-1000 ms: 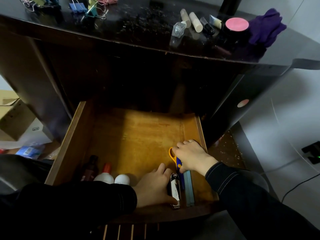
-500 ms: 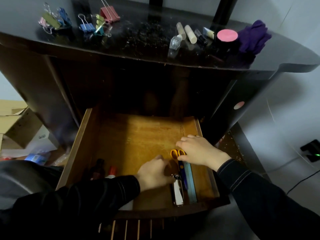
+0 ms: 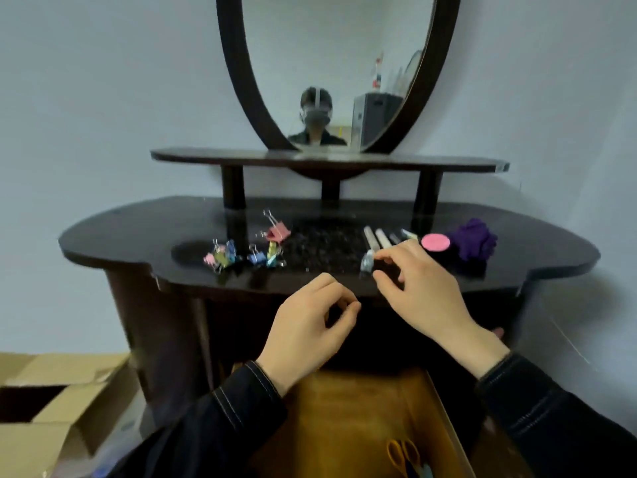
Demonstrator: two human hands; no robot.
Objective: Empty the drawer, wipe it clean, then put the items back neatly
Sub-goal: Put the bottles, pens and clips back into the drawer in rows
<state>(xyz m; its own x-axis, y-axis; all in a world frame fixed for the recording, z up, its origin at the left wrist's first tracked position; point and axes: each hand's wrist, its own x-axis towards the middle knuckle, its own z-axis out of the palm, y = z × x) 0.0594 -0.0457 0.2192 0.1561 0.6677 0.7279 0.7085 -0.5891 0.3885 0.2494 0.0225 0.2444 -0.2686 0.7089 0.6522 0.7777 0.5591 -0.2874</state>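
Dark bench (image 3: pixel 138 243) carries the emptied-out items. The wooden drawer (image 3: pixel 344 408) is pulled open below it, floor mostly bare. An open cardboard box (image 3: pixel 51 401) sits on the floor to the left.

Both forearms are raised over the drawer, in dark sleeves.
- Right hand (image 3: pixel 424 294): over the bench's front edge, palm down, fingers spread and half bent. Thumb and index are apart, tips just beside the small clear bottle (image 3: pixel 366 264), no grip on it.
- Left hand (image 3: pixel 310 329): lower, in front of the bench edge. Fingers loosely curled, thumb tip near index tip, nothing visible in it.

On the bench:
- purple cloth (image 3: pixel 474 239), far right
- pink-lidded jar (image 3: pixel 435 242), beside the cloth
- tubes (image 3: pixel 381 238), behind the right hand
- coloured binder clips (image 3: pixel 224 257), left of centre

Orange-handled scissors (image 3: pixel 401 455) lie in the drawer's right front.
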